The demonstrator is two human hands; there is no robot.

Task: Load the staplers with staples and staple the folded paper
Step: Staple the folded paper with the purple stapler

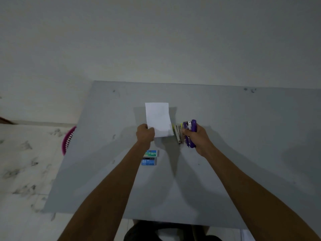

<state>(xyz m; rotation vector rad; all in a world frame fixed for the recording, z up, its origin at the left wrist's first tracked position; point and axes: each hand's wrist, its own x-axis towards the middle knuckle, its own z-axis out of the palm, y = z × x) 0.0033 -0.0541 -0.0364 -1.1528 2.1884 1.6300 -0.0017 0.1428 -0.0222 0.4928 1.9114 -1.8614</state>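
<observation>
While left hand [145,133] pinches paper [159,119], stapler [190,133] rightward

White paper [159,119], a purple stapler [191,133], blue and green staple boxes [149,158] and a grey table [243,136] are seen at centre frame.

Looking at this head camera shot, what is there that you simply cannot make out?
- Purple stapler, head view: the right hand wraps it, so whether staples are loaded is hidden.
- Green stapler: blurred and partly behind the paper and fingers.
- Staple boxes: the left forearm covers their left ends; small print is unreadable.
- Pink basket: mostly hidden by the table edge.
- Paper's fold and any staples: too faint.
</observation>
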